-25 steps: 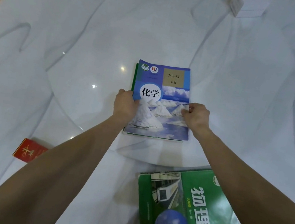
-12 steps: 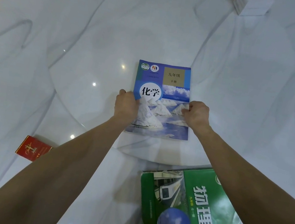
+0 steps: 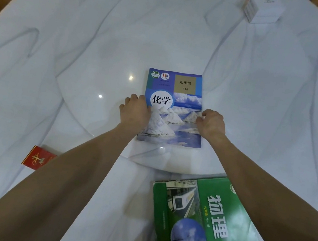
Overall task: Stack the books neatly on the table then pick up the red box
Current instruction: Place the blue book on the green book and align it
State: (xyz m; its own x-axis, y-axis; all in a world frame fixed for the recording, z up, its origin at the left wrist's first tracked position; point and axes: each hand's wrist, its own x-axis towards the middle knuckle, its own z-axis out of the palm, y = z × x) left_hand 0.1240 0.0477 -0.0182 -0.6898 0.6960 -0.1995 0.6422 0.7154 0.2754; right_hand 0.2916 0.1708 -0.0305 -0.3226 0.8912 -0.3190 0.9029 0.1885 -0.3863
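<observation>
A blue chemistry book [image 3: 181, 94] lies flat on the round raised disc [image 3: 100, 63] in the middle of the white marble table [image 3: 46, 5]. My left hand [image 3: 136, 112] clasps its left edge and my right hand [image 3: 211, 124] clasps its right edge, fingers curled. Whatever lies beneath the blue book is hidden. A green physics book [image 3: 205, 224] lies on the table near me at the right, under my right forearm. The small red box [image 3: 38, 157] sits near the table's front left edge, partly covered by my left forearm.
A white box [image 3: 263, 6] stands at the far right of the table. The table's round edge curves along the left, with dark floor beyond it. Bare marble surrounds the blue book on the far side.
A green edge that showed along the blue book's left side a second ago is now covered. Both hands stayed at the book's sides, shifting only slightly.
</observation>
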